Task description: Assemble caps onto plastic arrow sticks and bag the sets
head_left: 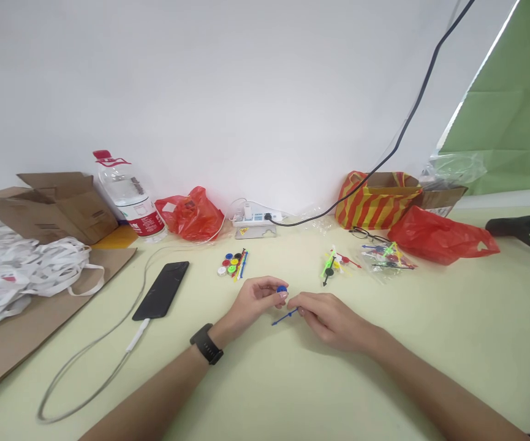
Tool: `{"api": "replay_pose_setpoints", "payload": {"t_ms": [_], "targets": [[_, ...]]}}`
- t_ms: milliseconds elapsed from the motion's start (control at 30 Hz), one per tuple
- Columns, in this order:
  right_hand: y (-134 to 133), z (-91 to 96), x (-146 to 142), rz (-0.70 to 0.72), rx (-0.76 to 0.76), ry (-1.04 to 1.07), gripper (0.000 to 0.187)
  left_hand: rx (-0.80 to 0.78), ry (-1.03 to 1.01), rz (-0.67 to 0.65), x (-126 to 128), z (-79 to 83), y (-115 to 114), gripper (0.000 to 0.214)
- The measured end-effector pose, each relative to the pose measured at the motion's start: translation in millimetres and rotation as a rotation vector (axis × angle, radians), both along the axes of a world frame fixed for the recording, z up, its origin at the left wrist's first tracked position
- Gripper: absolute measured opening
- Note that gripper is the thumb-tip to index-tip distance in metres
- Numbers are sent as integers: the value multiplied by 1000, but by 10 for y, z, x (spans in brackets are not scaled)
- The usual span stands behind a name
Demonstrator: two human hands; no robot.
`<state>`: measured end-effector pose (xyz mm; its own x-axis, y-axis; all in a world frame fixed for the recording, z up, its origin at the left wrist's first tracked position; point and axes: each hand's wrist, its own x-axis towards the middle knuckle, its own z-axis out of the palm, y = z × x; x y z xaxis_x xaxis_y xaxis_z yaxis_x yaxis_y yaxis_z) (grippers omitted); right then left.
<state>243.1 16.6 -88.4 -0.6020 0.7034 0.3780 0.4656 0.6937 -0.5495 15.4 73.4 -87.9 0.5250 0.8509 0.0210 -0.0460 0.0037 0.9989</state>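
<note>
My left hand (256, 301), with a black watch on its wrist, pinches a small round blue plastic disc (282, 289) between thumb and fingers. Close beside it, my right hand (326, 315) is closed on one end of a thin blue plastic arrow (285, 318), whose other end points left over the table. The disc and the arrow are apart. Beyond my left hand lie several coloured discs (231, 269) next to a few coloured arrows (242, 266). Past my right hand is a loose pile of arrows with discs (337, 263), and beside it a clear bag of coloured arrows (388, 256).
A black phone (161, 291) on a charging cable lies at left, near white straps (30, 269) on cardboard. A large bottle (131, 199), red bags (193, 214), a power strip (256, 217) and a striped bag (375, 202) line the wall. Glasses (368, 236) lie at right.
</note>
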Motion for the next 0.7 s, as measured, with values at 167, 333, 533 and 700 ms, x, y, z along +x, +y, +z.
{"api": "replay_pose_setpoints", "payload": {"t_ms": [167,333,533,700], "targets": [[8,-30,3,-45,-1,-8,41,102,20,56,21,-42,-36,32],[10,0,17,-73,8,-7,39,221,81,107,13,-73,-44,29],[27,15,62,-155,0,-57,26,216,137,89,14,-100,-26,30],[53,-22,81,-136,5,-68,26,132,117,52,12,-133,-17,36]]}}
